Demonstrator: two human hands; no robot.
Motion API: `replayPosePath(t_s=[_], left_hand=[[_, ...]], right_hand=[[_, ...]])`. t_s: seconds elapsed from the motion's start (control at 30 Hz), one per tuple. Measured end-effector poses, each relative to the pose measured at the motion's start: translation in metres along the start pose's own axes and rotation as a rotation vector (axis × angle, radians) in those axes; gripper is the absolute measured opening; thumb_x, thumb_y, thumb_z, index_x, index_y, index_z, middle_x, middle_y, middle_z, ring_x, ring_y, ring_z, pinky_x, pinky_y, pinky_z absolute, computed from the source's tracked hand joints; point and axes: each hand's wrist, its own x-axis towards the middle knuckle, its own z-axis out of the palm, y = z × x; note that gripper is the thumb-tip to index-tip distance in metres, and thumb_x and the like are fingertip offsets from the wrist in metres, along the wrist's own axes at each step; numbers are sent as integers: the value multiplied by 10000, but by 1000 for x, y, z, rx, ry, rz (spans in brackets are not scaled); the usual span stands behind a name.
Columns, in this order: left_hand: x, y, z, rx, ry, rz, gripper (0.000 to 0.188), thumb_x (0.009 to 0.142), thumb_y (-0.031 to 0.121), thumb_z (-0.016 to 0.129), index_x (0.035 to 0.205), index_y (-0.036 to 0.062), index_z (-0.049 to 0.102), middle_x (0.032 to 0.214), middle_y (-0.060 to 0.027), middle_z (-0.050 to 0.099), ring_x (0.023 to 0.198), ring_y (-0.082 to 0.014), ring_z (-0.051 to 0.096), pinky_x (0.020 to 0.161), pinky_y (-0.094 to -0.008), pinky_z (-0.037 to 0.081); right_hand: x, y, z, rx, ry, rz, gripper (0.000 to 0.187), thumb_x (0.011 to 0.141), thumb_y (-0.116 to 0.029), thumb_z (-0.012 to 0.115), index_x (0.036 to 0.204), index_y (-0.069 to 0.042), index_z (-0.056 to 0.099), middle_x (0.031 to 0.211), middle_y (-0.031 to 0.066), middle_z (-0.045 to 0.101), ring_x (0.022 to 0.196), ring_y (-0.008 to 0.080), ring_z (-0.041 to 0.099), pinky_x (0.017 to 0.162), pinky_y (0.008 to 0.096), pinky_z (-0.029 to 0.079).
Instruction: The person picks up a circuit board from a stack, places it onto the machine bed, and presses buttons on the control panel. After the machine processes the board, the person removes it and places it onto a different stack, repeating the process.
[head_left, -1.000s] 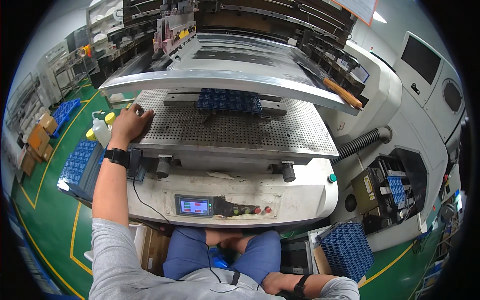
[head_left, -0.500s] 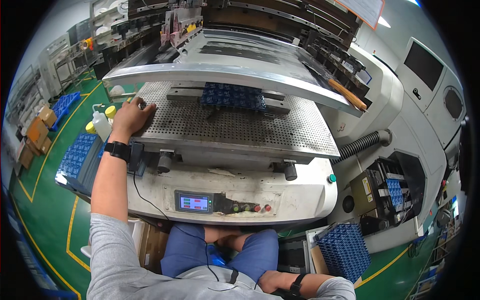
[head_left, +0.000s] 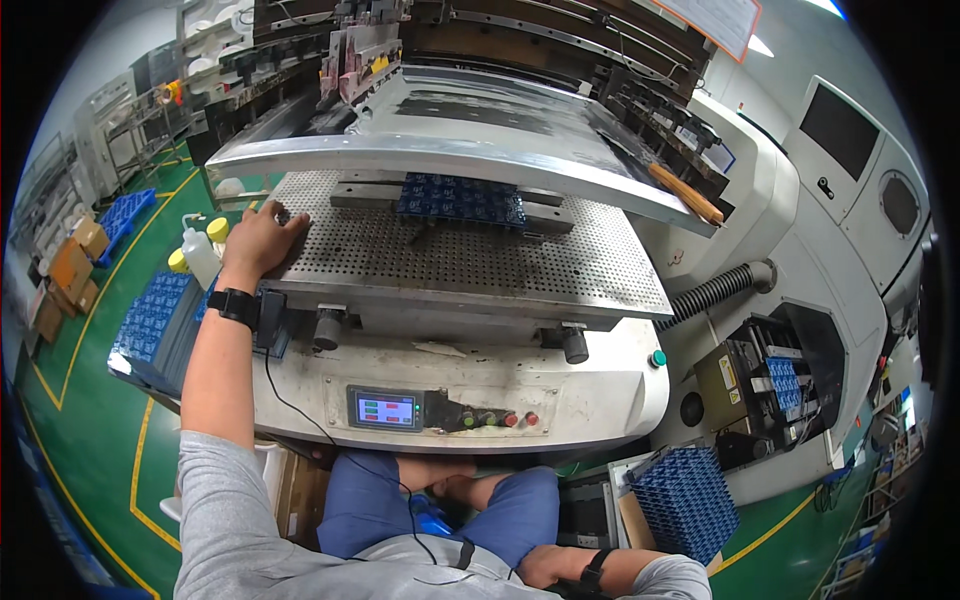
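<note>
My left hand point(head_left: 258, 243) rests on the left edge of a perforated metal plate point(head_left: 440, 270), fingers partly bent and apart. A small dark spot shows between the fingers; I cannot tell what it is. A black band circles that wrist, with a dark box and cord beside it. On the plate, a blue patterned panel point(head_left: 460, 200) lies across metal bars point(head_left: 545, 218), its far part hidden under a raised, tilted screen frame point(head_left: 430, 150). My right hand point(head_left: 540, 565) lies against my right thigh, its fingers hidden.
A wooden-handled tool point(head_left: 687, 194) lies on the frame's right side. Below the plate is a control panel with a small screen point(head_left: 384, 409). Blue panels are stacked at left point(head_left: 150, 320) and lower right point(head_left: 685, 505). A squeeze bottle point(head_left: 200, 255) stands left of my hand.
The view has shifted very slightly. My left hand stays on the plate edge, and my right hand stays at my thigh.
</note>
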Motion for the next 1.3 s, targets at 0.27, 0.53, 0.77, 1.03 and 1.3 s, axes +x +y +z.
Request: replayPosePath(t_s=[0.27,0.53,0.77,1.03,1.3], left_hand=[[0,-1,2,-3,-26,-14,687,989,691,600,1329,104,706,1262,-306,697,1176,-455,690,1025,-489,545],[2,-1,2,-10,-12,2,700,992,680,597,1352,87,697,1257,-308,699,1170,-460,689,1025,-485,546],[0,0,-3,2,-17,-10,704,988,688,594,1343,90,697,1291,-299,693,1177,-450,691,1029,-486,546],[1,-2,2,-3,-30,-14,701,989,699,594,1333,96,697,1263,-311,694,1159,-455,696,1009,-487,553],[0,0,-1,-14,-20,-16,700,990,687,603,1341,88,696,1279,-301,694,1182,-453,689,1027,-486,545]], right_hand=[[10,9,11,-32,84,-26,284,843,-287,699,998,-89,830,1033,156,805,1000,356,771,829,490,596],[5,7,13,-4,185,-22,226,821,-217,693,935,-80,831,959,141,811,952,331,782,773,485,597],[27,15,21,-37,-45,43,227,808,-201,680,922,-73,829,954,156,805,936,356,775,761,493,596],[9,12,21,-8,255,-127,214,806,-181,667,894,-70,827,884,151,802,862,312,794,740,497,601],[16,13,21,-39,113,-9,190,800,-173,675,866,-73,822,895,137,804,846,314,786,716,479,602]])
